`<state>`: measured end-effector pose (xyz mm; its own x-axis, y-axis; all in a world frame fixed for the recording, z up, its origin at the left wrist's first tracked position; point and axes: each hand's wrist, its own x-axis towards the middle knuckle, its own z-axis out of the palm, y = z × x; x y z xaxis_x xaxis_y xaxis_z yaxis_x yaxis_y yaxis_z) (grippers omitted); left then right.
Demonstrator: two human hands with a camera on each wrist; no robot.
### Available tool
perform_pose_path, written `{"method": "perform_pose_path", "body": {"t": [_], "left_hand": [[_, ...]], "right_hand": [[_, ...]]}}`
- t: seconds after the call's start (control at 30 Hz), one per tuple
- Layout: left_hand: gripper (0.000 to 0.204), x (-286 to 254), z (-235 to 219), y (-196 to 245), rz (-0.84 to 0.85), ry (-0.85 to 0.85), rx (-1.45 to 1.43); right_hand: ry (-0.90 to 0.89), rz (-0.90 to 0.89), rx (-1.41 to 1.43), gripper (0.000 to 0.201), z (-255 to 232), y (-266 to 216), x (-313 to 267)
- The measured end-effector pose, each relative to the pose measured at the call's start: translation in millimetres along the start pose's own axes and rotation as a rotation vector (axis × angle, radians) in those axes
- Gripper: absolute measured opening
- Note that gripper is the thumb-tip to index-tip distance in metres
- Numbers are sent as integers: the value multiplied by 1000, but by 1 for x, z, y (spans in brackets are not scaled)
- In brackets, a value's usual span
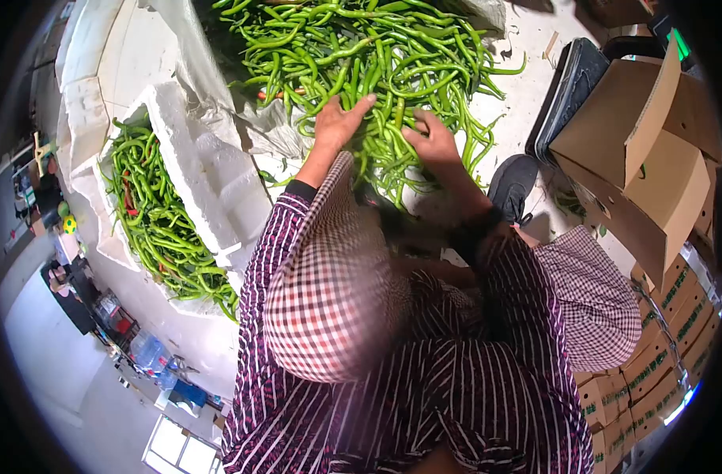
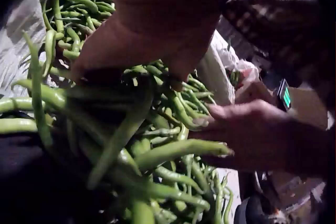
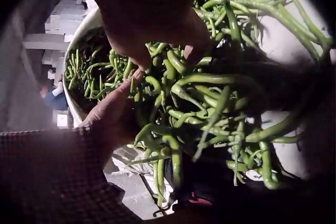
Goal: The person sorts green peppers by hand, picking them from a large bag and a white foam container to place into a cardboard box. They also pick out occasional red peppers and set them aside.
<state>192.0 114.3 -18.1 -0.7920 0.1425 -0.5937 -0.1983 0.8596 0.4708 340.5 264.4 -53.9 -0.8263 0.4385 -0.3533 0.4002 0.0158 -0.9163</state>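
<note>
A large heap of long green peppers [image 1: 353, 47] lies at the top of the head view. My left hand [image 1: 337, 128] touches the heap's near side, thumb spread; in the right wrist view this hand [image 3: 110, 113] looks fairly straight beside the peppers [image 3: 210, 85]. Across a few peppers from it, my right hand [image 1: 438, 146] is at the heap with its fingers bent loosely. The left wrist view shows the right hand [image 2: 244, 129] extended against peppers [image 2: 178, 153], and the left hand [image 2: 147, 35] above others. Some fingertips are hidden among the peppers.
A white foam box [image 1: 191, 182] with more green and a few red peppers stands at left. Open cardboard boxes [image 1: 598, 118] are at right, with stacked cartons [image 1: 661, 355] below. A dark shoe [image 1: 512, 186] is near the right forearm. White sheeting [image 1: 274, 130] lies beside the heap.
</note>
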Motion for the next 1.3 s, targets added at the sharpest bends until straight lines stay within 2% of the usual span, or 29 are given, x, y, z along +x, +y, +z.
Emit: {"method": "perform_pose_path", "body": {"t": [0.03, 0.1, 0.13, 0.17, 0.23, 0.3, 0.33, 0.37, 0.43, 0.47, 0.5, 0.57, 0.6, 0.63, 0.7, 0.73, 0.77, 0.83, 0.87, 0.9, 0.97, 1.03, 1.1, 1.13, 1.17, 1.23, 1.27, 1.3], "left_hand": [[113, -2, -2, 4, 25, -42, 11], [107, -2, 2, 10, 10, -51, -47], [107, 13, 15, 3, -17, -84, -96], [107, 21, 30, -4, -45, -124, -149], [100, 9, 28, 8, -60, -78, -237], [83, -16, 11, 26, 5, -164, -394], [64, -30, 0, 36, 133, -261, -565], [64, -43, -13, 49, 130, -267, -564], [54, -64, -36, 70, 429, -296, -686], [47, -61, -38, 74, 667, -109, -494], [47, -47, -30, 69, 677, -110, -496], [42, -15, -6, 45, 329, -284, -631], [36, -16, -10, 46, 253, -240, -455], [36, -19, -12, 45, 257, -245, -453], [34, -27, -16, 42, 101, -428, -741], [35, -30, -18, 41, 73, -464, -867], [35, -31, -20, 38, 74, -460, -863], [37, -31, -20, 35, 60, -512, -959], [33, -32, -18, 34, 42, -518, -995], [33, -30, -19, 34, 43, -524, -993], [32, -25, -23, 31, 61, -533, -727], [33, -27, -22, 36, 53, -488, -720], [34, -33, -17, 41, 43, -557, -952], [34, -39, -20, 45, 24, -593, -956], [34, -40, -19, 50, 29, -600, -953], [35, -43, -25, 58, 109, -596, -905], [36, -46, -29, 57, 121, -641, -907], [38, -49, -34, 59, 132, -695, -905]], "right_hand": [[-2, 4, 3, 41, 8, 3, 12], [-95, 173, 149, 43, 21, 5, 36], [-316, 102, 447, 48, 8, -23, 42], [-317, 198, 462, 50, 13, -17, 48], [-309, 130, 379, 52, 21, -30, 46], [-371, 121, 418, 53, 1, -60, 37], [-428, 122, 465, 54, -12, -82, 31], [-424, 127, 465, 54, -22, -102, 27], [-468, 175, 597, 55, -39, -127, 17], [-433, 115, 632, 54, -42, -123, 20], [-428, 107, 628, 54, -42, -115, 23], [-337, 199, 410, 56, -34, -90, 27], [-364, 130, 453, 64, -29, -85, 25], [-358, 129, 453, 64, -31, -77, 23], [-395, 153, 405, 65, -32, -62, 17], [-408, 107, 534, 65, -28, -50, 16], [-411, 104, 538, 65, -24, -40, 17], [-386, 123, 351, 62, -22, -40, 19], [-346, 133, 463, 54, -23, -38, 16], [-339, 133, 463, 54, -29, -48, 17], [-442, 195, 482, 43, -37, -63, 18], [-444, 226, 527, 42, -45, -81, 21], [-447, 302, 610, 41, -52, -89, 19], [-388, 179, 498, 43, -50, -83, 19], [-380, 175, 498, 43, -52, -82, 17], [-478, 223, 586, 42, -52, -86, 18], [-594, 298, 600, 45, -60, -87, 22], [-605, 225, 603, 46, -64, -118, 17]]}}
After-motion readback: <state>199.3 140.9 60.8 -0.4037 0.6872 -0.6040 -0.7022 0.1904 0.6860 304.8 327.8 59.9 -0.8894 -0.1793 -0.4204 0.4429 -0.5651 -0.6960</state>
